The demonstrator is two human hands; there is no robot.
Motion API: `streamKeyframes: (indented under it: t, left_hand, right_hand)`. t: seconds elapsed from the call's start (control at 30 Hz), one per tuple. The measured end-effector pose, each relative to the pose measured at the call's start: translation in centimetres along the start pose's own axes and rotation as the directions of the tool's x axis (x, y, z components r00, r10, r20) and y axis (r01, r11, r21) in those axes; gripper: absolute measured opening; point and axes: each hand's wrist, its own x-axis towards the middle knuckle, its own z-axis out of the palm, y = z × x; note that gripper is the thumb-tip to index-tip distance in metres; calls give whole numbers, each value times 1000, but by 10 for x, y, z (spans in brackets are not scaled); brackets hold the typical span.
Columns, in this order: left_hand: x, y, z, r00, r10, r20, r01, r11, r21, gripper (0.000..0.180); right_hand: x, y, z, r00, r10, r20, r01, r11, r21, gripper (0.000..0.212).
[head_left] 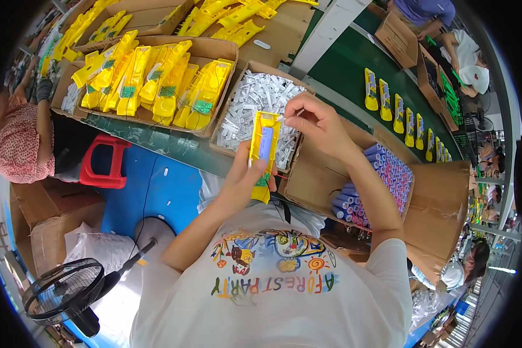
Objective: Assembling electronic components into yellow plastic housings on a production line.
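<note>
My left hand (236,182) is closed around a yellow plastic housing (258,120), tilted upright before my chest. A blue-purple battery cell (265,143) lies in its hollow, and a green circuit board shows near its lower end. At the housing's upper right edge, my right hand (322,127) pinches a small white plastic piece (281,118), mostly covered by the fingertips. Behind both hands stands a carton of loose white plastic parts (252,93). To the right, a carton holds many purple battery cells (385,174) standing on end.
A carton at left holds yellow housings (134,78) with circuit boards and wires. Yellow pieces (372,90) stand in a row on the green bench at right. A red stool (104,162), a black fan (64,290) and a seated person (23,142) are to the left.
</note>
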Motion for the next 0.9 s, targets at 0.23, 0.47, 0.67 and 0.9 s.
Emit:
streamKeyframes:
  t: [0.23, 0.47, 0.67, 0.9]
  left_hand:
    - [6, -1, 3, 996, 57, 68, -73, 962, 262, 37]
    - [18, 1, 4, 971, 102, 217, -152, 962, 226, 40]
    - [72, 94, -68, 831, 555, 34, 23, -95, 995, 40]
    - [87, 89, -83, 801, 581, -143, 221, -65, 973, 50]
  right_hand:
    - [5, -19, 11, 930, 320, -182, -274, 932, 237, 14]
    - [-3, -17, -11, 994, 96, -53, -106, 969, -225, 22]
    - [63, 122, -271, 742, -169, -648, -424, 631, -650, 26]
    - [60, 183, -262, 834, 72, -547, -550, 197, -812, 21]
